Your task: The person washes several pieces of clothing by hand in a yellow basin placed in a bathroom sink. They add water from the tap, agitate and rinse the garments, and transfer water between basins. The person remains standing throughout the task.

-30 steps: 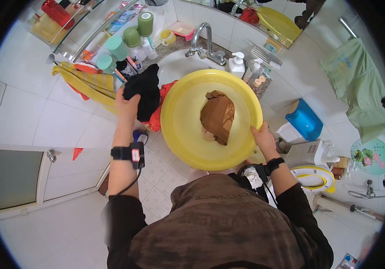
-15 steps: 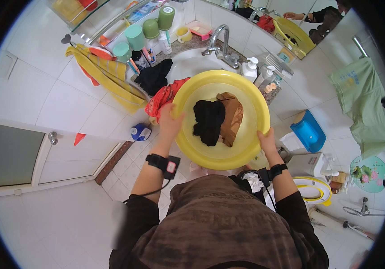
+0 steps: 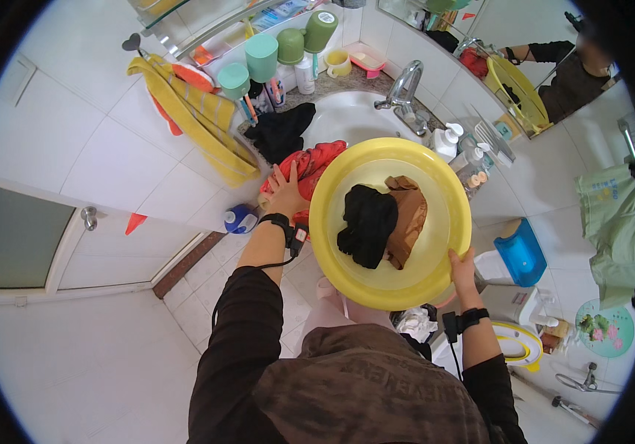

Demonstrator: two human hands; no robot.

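A yellow plastic basin (image 3: 322,255) with some liquid in it sits at the front of the washbasin. Inside lie a black cloth (image 3: 367,226) and a brown cloth (image 3: 408,222), side by side. My right hand (image 3: 463,272) grips the basin's rim on its right side, thumb on top. My left hand (image 3: 285,194) is off the basin, fingers spread over a bunched red garment (image 3: 319,163) on the counter edge. Whether those fingers press on the garment or only rest there I cannot tell. Another black cloth (image 3: 282,132) lies behind the red one.
Behind the basin are the white sink (image 3: 343,118) and its chrome tap (image 3: 406,89). Pump bottles (image 3: 447,140) stand right of it. Cups (image 3: 262,58) and a yellow towel (image 3: 195,118) hang at the left. A blue bottle (image 3: 241,219) is lower left; a blue bin (image 3: 521,251) is at the right.
My left hand has let go of the basin's left rim and moved onto the red garment, its fingers spreading. My right hand keeps its grip. The whole view has shifted.
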